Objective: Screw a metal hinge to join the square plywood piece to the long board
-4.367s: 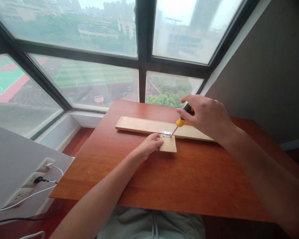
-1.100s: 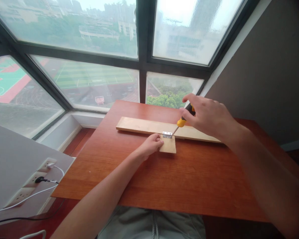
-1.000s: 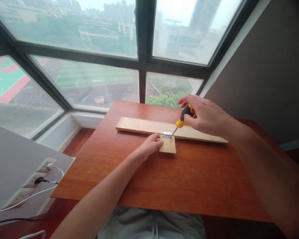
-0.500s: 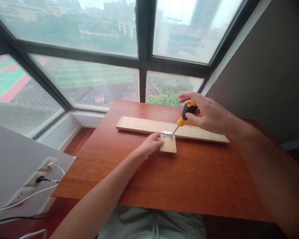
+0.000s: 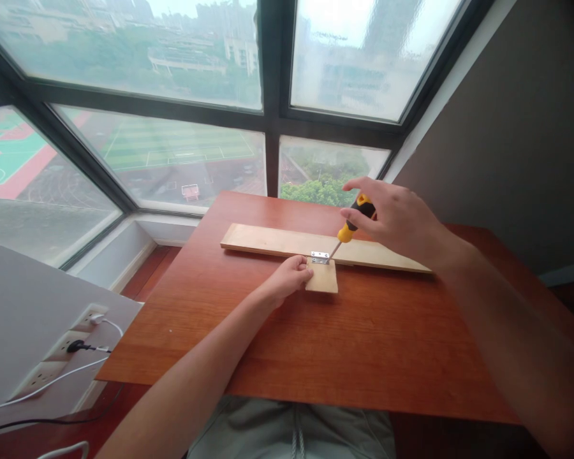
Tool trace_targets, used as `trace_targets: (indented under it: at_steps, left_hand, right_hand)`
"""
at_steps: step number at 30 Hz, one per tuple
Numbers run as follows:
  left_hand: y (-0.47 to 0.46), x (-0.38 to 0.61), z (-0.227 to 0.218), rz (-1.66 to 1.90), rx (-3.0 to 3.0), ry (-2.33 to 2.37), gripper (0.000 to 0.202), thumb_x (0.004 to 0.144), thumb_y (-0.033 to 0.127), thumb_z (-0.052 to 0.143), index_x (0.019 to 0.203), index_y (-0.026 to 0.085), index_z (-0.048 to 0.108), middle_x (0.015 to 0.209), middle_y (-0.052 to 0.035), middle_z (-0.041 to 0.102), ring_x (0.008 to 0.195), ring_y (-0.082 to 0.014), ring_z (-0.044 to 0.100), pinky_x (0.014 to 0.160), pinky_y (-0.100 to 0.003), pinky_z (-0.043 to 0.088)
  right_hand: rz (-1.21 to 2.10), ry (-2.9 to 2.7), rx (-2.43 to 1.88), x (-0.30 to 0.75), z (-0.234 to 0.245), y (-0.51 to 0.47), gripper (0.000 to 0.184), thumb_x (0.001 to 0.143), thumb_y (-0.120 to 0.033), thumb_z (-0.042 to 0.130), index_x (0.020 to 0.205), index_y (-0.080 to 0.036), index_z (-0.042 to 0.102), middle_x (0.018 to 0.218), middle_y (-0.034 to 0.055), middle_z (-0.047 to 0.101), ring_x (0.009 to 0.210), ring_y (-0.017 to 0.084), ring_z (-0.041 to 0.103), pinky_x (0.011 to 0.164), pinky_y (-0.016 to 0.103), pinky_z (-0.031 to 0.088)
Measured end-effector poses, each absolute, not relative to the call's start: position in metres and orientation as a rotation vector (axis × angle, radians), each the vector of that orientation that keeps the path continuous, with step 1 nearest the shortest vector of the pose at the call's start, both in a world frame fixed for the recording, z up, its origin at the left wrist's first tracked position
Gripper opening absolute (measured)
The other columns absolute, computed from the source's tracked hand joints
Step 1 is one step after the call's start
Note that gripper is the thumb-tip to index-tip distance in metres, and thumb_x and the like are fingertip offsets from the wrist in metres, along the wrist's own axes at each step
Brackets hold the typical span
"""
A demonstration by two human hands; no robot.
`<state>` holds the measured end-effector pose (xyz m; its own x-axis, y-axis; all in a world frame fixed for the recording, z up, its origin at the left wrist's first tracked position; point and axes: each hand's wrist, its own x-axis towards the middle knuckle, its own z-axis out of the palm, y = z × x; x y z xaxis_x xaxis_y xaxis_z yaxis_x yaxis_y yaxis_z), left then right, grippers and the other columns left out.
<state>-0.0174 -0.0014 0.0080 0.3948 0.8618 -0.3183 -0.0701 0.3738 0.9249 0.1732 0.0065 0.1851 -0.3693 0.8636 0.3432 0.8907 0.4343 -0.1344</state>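
Note:
A small square wooden piece [image 5: 322, 279] lies against the near edge of a long wooden board [image 5: 272, 240]. A silver metal hinge [image 5: 320, 257] bridges the two. My left hand [image 5: 291, 278] pinches the left edge of the small piece between thumb and fingers. In my right hand [image 5: 387, 213] is a yellow and black screwdriver [image 5: 349, 227], tilted, its handle against the palm and thumb, forefinger raised. The screwdriver's tip meets the right end of the hinge on the small piece; any screw under it is too small to make out.
The boards rest on a reddish-brown table [image 5: 363, 344]. Windows [image 5: 182, 150] stand behind its far edge, and a grey wall [image 5: 497, 140] rises at the right. Wall sockets [image 5: 60, 344] with plugged-in cables are at the lower left, beside the table.
My right hand has turned around the screwdriver handle, its thumb shifting left and up across it. The left hand and the wooden pieces hold their places; the view has drifted slightly.

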Motion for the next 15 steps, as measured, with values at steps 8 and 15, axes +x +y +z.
trace_targets:
  at_steps: [8, 15]
  left_hand:
    - [-0.0016, -0.0175, 0.0091, 0.73, 0.978, 0.994, 0.025, 0.072, 0.025, 0.071, 0.088, 0.014, 0.056, 0.07, 0.0019, 0.054, 0.056, -0.0064, 0.045, 0.05, -0.019, 0.027]
    - [-0.0019, -0.0178, 0.0095, 0.73, 0.976, 0.98, 0.029, 0.071, 0.028, 0.074, 0.088, 0.014, 0.056, 0.069, 0.0018, 0.055, 0.055, -0.0067, 0.045, 0.05, -0.02, 0.027]
  right_hand:
    - [0.164, -2.398, -1.373, 0.1741, 0.1905, 0.0061, 0.042, 0.085, -0.028, 0.051, 0.127, -0.022, 0.053, 0.112, 0.0076, 0.067, 0.088, 0.022, 0.063, 0.07, 0.031, 0.047]
    - [-0.253, -2.253, -1.665, 0.1706, 0.1868, 0.0045, 0.038, 0.089, -0.047, 0.049, 0.119, -0.024, 0.058, 0.087, 0.0064, 0.069, 0.07, 0.023, 0.061, 0.058, 0.032, 0.04]
